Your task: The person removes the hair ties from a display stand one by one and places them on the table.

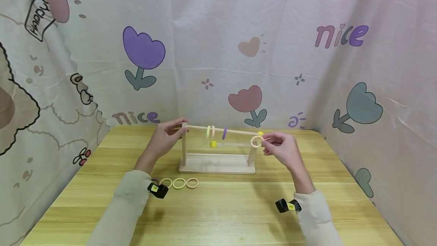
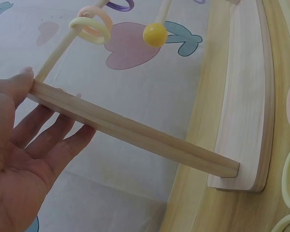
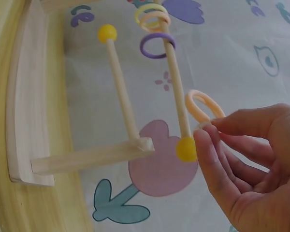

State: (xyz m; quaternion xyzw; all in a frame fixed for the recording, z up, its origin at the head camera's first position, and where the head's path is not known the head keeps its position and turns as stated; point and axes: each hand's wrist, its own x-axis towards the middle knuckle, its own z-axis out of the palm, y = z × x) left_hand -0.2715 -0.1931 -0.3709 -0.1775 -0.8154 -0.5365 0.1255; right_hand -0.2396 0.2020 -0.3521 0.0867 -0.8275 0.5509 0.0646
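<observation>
A wooden ring stand (image 1: 216,164) has a tall left post (image 2: 135,129), a shorter right post (image 3: 92,157) and two rods tipped with yellow balls. With thumb and fingers on opposite sides, my left hand (image 1: 165,137) grips the tall post near its top. On the upper rod (image 3: 176,87) hang a pale yellow ring (image 1: 208,131), a peach ring (image 1: 213,131) and a purple ring (image 1: 224,133). My right hand (image 1: 281,147) pinches a light orange ring (image 3: 203,103) beside the yellow ball (image 3: 186,149) of that rod. The lower rod (image 3: 120,92) bears no ring.
Several loose rings (image 1: 179,183) lie in a row on the wooden table (image 1: 218,212), in front of the stand's left end. The left sleeve partly covers the row. A patterned cloth (image 1: 205,48) hangs behind the table and along its sides.
</observation>
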